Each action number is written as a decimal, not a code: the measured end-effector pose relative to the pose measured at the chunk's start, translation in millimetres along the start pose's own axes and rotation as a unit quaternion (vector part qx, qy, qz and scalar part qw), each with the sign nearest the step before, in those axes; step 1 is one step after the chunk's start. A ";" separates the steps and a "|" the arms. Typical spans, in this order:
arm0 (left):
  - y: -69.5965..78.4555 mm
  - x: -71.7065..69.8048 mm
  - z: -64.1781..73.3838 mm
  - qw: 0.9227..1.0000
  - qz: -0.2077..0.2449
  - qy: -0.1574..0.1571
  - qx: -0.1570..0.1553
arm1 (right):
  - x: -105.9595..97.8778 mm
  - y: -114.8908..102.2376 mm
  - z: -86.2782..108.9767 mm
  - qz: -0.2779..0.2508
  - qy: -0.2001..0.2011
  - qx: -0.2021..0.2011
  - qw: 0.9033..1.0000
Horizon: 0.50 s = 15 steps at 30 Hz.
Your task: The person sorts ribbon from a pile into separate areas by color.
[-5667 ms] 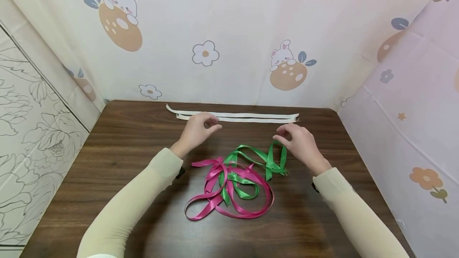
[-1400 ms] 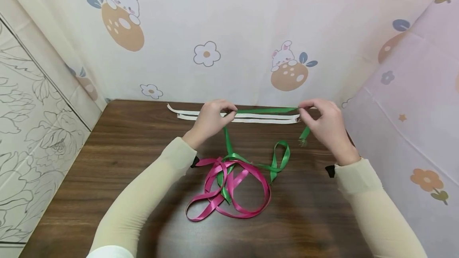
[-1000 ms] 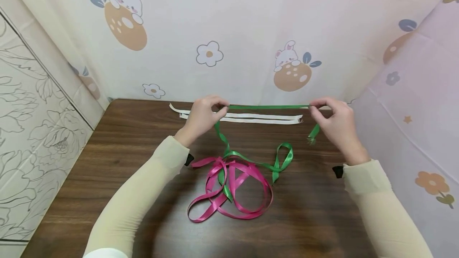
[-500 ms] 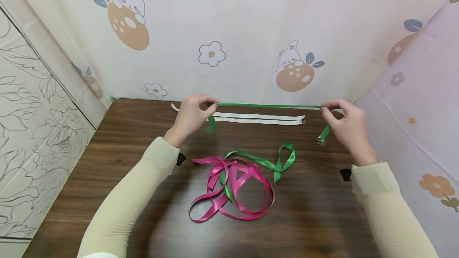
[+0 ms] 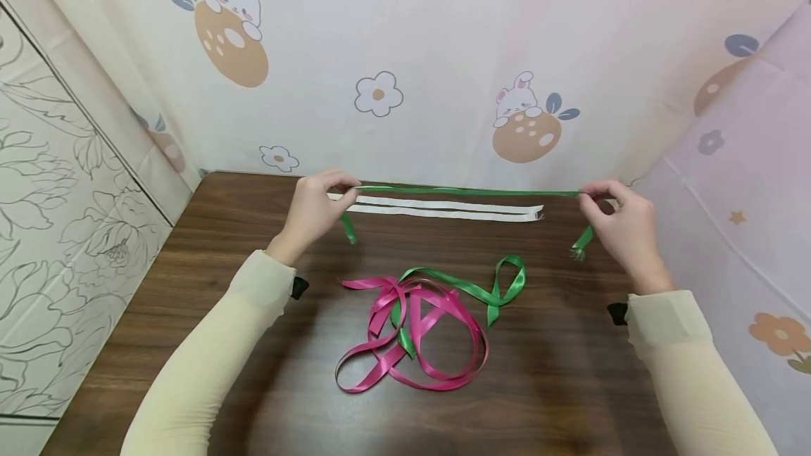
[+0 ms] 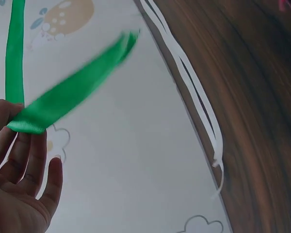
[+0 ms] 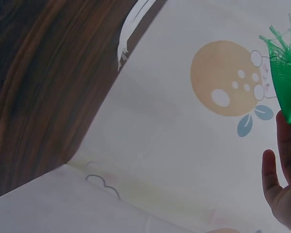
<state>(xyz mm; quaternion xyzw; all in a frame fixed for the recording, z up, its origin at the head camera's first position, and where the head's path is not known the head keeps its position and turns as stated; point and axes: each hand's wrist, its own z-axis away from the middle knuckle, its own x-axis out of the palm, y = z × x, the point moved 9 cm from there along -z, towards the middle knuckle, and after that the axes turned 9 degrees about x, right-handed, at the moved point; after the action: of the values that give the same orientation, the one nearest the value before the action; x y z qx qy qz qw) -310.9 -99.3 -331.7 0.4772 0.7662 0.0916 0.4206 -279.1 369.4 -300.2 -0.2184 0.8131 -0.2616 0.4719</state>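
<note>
A green ribbon point(image 5: 469, 191) stretches nearly straight between my two hands above the back of the table. My left hand point(image 5: 313, 210) pinches it near one end, and a short tail point(image 6: 77, 90) hangs past the fingers. At the other end my right hand point(image 5: 624, 227) pinches it; the frayed tip point(image 7: 283, 68) dangles free below. Just in front of the stretched ribbon lie two white ribbons point(image 5: 437, 211), side by side along the table's back; the left hand covers their left ends.
A loose tangle of pink ribbon point(image 5: 443, 383) lies mid-table, with another green ribbon point(image 5: 507, 294) running through it and looping to the right. The brown wooden table point(image 5: 190, 280) meets a patterned cloth backdrop point(image 5: 437, 41) along its back edge.
Both hands have taken up a green ribbon from the pile. The left hand has moved left and the right hand right, drawing it out straight, and its left end has come off the tangle.
</note>
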 end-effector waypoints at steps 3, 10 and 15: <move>-6.2 -5.4 3.7 1.000 -0.005 0.005 -0.011 | 0.6 4.1 -0.1 0.006 -0.003 0.005 1.000; -25.6 -17.9 16.9 0.999 -0.015 0.015 -0.032 | 2.8 12.9 -0.3 0.005 -0.008 0.012 1.000; -40.2 -25.4 28.3 0.998 -0.020 0.020 -0.047 | 4.9 18.8 -0.5 0.019 -0.014 0.015 1.000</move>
<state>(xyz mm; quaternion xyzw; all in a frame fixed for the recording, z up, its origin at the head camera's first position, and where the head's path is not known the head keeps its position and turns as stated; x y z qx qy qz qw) -311.6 -148.4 -357.2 0.4392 0.7789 0.1287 0.4288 -283.8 381.0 -315.1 -0.1995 0.8063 -0.2623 0.4911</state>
